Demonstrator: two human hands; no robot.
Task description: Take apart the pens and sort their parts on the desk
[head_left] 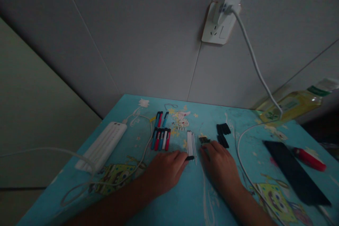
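Note:
My left hand (166,170) is closed on a pen piece with a black end (189,158), which sticks out past the fingertips; the rest is hidden in the hand. Close beyond it lies a row of thin white pen refills (190,142). My right hand (219,162) rests on the table with fingers bent down at a small heap of dark pieces (203,140), too small to make out. Whatever its fingertips pinch is hidden. Several red, blue and white pen barrels with black ends (161,139) lie left of the refills. Several black caps (222,135) lie right of the heap.
A white power strip (106,144) with a looping cable is at the left. On the right are a dark flat slab (293,169), a red tube-like object (309,159) and a bottle of yellow liquid (293,104). A cable (249,42) hangs from the wall socket (218,28).

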